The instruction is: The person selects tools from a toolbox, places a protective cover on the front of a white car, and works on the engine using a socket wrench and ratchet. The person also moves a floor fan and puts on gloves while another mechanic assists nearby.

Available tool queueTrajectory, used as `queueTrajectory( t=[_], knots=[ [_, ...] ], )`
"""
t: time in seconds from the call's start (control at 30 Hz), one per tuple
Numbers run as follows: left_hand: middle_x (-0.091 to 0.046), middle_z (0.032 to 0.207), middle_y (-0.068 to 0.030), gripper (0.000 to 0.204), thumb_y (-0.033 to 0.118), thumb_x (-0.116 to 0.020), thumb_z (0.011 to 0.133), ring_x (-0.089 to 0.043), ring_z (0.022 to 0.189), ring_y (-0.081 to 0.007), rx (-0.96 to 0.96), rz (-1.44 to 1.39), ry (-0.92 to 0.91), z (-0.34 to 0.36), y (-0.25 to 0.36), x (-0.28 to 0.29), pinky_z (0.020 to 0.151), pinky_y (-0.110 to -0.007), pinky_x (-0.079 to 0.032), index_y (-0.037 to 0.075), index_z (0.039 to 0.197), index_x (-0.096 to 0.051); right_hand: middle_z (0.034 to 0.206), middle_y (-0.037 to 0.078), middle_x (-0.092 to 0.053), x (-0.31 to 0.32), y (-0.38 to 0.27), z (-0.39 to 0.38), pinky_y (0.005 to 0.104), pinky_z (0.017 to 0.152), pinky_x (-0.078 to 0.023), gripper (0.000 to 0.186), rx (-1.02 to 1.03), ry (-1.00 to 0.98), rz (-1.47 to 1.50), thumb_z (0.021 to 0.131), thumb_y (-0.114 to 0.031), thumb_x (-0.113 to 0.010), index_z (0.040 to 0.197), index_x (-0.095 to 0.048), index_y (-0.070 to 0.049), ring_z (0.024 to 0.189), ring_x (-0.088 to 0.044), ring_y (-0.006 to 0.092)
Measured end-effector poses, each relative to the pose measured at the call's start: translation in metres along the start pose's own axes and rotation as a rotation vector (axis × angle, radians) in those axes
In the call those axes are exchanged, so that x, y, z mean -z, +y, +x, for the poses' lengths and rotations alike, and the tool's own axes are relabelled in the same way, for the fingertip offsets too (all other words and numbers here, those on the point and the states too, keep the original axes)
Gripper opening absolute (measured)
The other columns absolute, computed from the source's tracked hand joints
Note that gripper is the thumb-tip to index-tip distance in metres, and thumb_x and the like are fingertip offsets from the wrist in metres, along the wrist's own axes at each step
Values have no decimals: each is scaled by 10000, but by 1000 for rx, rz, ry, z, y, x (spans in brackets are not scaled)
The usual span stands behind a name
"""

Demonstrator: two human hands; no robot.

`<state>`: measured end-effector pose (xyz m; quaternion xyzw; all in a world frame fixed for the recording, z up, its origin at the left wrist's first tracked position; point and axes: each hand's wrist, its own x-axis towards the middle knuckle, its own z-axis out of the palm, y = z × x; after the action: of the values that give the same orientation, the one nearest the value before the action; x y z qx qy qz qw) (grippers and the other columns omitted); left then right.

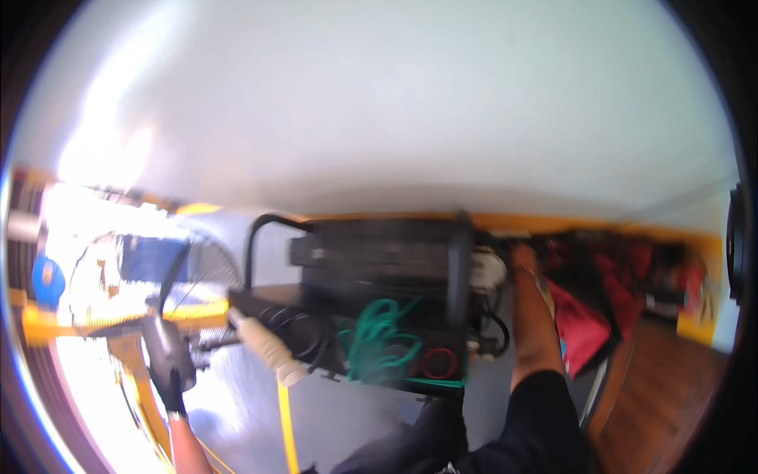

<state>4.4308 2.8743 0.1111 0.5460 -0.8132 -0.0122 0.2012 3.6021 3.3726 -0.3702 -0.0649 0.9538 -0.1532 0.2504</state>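
Note:
At the left, my left hand (167,393), in a dark glove, is closed against a rounded grey housing (170,351). The housing seems to belong to a fan with a round wire grille (79,272); most of the fingers are hidden behind it. My right hand (522,257) reaches forward past the right side of a black machine (371,257) with upright handles. That hand is blurred beside a white rounded part (488,270) and a red and black bag (584,320), so its fingers do not show clearly.
On the machine's near tray lie a tangled green cord (379,340) and a red ring (439,363). A cream ribbed piece (268,347) sticks out at its left. Yellow rails (142,387) stand left, a brown wooden surface (643,387) right, and a pale wall (442,103) ahead.

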Motion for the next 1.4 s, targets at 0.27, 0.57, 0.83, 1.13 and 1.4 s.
queueTrajectory(
  t=[0.27,0.57,0.83,1.13,1.4],
  knots=[
    [-516,1431,-247,1008,513,-844,779,-476,1340,-409,-11,123,178,-22,83,18,1136,-492,-372,-39,1504,-413,1174,310,-699,-4,49,-15,490,1011,-509,726,90,-73,1,860,-623,-686,1164,-729,35,1211,-646,416],
    [-562,1329,-216,972,533,-860,734,-546,1252,-361,41,-128,256,-11,143,-2,1073,-465,-432,-20,1436,-479,1116,252,-723,-20,127,27,486,858,-563,482,332,-34,-138,1011,-447,-587,1181,-709,-13,1015,-703,434],
    [-544,1383,-235,972,551,-830,784,-529,1287,-370,40,23,348,-23,102,-8,1114,-468,-404,-56,1450,-465,1085,243,-722,-25,62,29,481,843,-562,461,204,4,-174,1007,-437,-591,1148,-711,-15,989,-703,421],
    [-498,1473,-230,931,475,-809,843,-492,1374,-349,14,120,318,-24,85,-2,1163,-460,-386,-16,1529,-415,1050,233,-721,-27,48,36,474,826,-561,438,193,-48,-217,1001,-426,-596,1110,-714,-18,959,-702,407],
    [-559,1385,-243,891,527,-802,844,-540,1290,-390,-25,104,375,-22,101,-6,1105,-473,-420,-55,1441,-487,1020,224,-721,-20,40,40,469,811,-560,420,209,-69,-241,997,-415,-599,1077,-716,-20,932,-702,394]
  ],
)
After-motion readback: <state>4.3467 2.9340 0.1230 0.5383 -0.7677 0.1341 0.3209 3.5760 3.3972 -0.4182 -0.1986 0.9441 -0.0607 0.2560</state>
